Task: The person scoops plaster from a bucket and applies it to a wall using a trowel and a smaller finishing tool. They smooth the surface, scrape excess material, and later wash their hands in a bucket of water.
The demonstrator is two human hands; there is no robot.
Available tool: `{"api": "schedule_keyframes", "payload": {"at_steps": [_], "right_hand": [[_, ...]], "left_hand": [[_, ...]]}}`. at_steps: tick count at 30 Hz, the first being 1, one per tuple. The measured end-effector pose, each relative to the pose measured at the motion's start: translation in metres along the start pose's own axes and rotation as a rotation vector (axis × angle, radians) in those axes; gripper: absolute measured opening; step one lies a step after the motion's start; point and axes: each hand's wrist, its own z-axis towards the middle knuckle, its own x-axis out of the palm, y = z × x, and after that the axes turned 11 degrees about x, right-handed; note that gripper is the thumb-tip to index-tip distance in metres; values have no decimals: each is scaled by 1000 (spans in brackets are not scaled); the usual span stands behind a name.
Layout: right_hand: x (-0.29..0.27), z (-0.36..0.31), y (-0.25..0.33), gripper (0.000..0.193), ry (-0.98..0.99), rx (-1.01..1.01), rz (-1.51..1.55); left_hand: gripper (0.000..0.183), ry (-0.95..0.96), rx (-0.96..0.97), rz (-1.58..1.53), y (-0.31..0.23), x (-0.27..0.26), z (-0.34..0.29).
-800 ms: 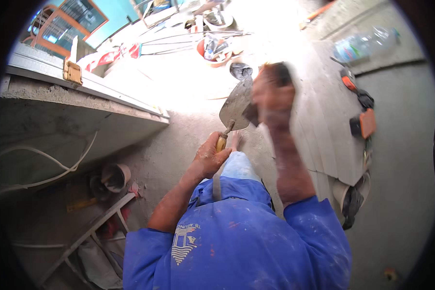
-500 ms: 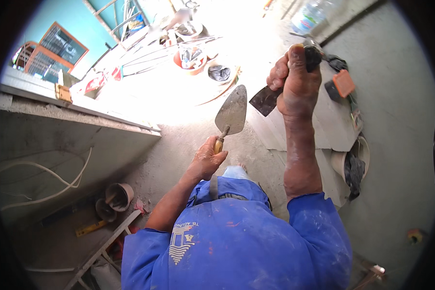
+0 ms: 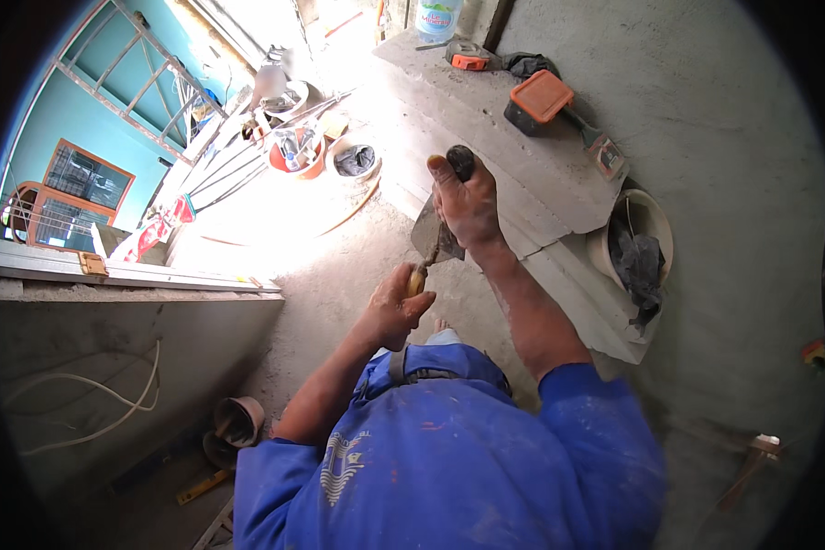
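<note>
My left hand (image 3: 394,308) is closed around the wooden handle of a pointed trowel (image 3: 423,231), whose grey metal blade points away from me. Right above it, my right hand (image 3: 468,205) grips a putty knife (image 3: 461,163) by its black handle, the handle's end sticking up past the thumb. The putty knife's dark blade hangs down over the trowel blade and seems to touch it. Part of the trowel blade is hidden behind my right hand.
Stacked pale boards (image 3: 522,197) at right carry a black box with an orange lid (image 3: 542,95), a paintbrush (image 3: 603,151), a tape measure (image 3: 468,57) and a water bottle (image 3: 438,20). Beside them sits a bucket (image 3: 655,211). A ledge (image 3: 137,284) runs at left; buckets (image 3: 300,165) stand far left.
My right hand has come down and left with the putty knife, from over the boards to the trowel. My left hand still holds the trowel; the view has shifted right.
</note>
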Motion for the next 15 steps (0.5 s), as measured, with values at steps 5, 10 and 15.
{"api": "schedule_keyframes", "payload": {"at_steps": [5, 10, 15], "right_hand": [[-23, 6, 82, 40, 145, -135, 322], [-23, -16, 18, 39, 116, 49, 53], [-36, -5, 99, 39, 140, -152, 286]], "left_hand": [[34, -43, -118, -101, -2, 3, -3], [32, 130, -60, -148, -21, 24, 16], [29, 52, -209, -381, -11, 16, 12]]}}
